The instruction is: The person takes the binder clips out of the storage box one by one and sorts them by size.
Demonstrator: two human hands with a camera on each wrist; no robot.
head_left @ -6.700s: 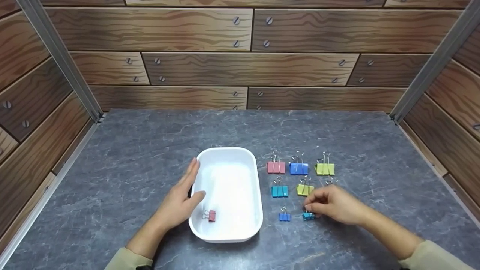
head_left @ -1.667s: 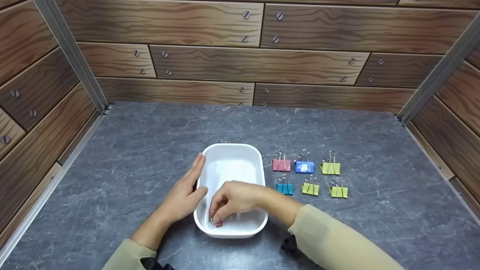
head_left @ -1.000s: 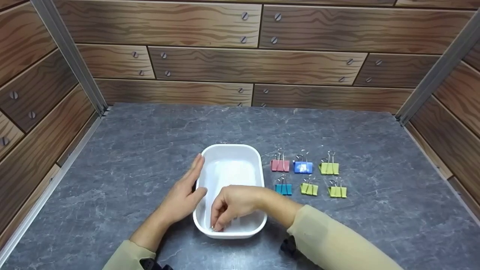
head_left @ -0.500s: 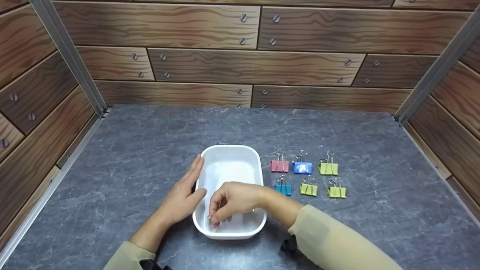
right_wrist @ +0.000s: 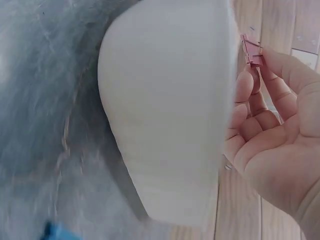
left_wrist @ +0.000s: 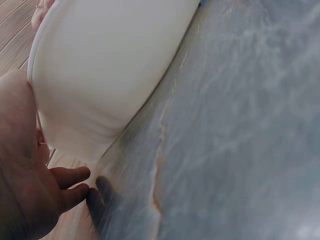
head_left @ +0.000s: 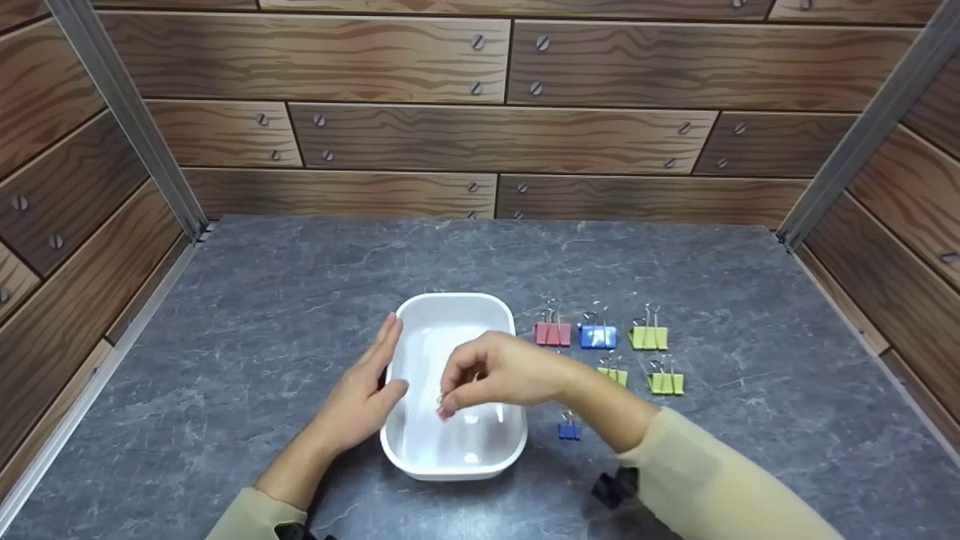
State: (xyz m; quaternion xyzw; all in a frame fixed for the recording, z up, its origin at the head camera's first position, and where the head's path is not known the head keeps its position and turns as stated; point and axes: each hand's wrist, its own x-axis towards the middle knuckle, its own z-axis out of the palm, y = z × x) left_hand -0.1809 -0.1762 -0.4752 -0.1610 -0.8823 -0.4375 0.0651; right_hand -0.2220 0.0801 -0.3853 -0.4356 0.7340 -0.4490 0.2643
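Observation:
A white rectangular container [head_left: 454, 474] stands on the dark marbled table. My left hand [head_left: 358, 401] rests along its left side, fingers straight outside and thumb at the rim. In the left wrist view, the lower fingers of the left hand [left_wrist: 30, 190] hang relaxed beside the wall. Over the container, my right hand [head_left: 502, 369] pinches a small pink binder clip [head_left: 447, 412] between thumb and fingertips. The right wrist view shows that pink clip [right_wrist: 252, 51] above the rim. The container's floor is partly hidden by the right hand.
Right of the container are a pink clip [head_left: 553, 334], a blue clip [head_left: 598, 337], a yellow-green clip [head_left: 649, 338], two more yellow-green ones [head_left: 666, 383] and a small blue clip [head_left: 569, 431]. The right forearm covers part of this group. Wood-patterned walls surround the table.
My right hand has lifted the small pink binder clip off the container's floor and moved up and right. The small blue clip shows again beside the forearm. My left hand stays at the container.

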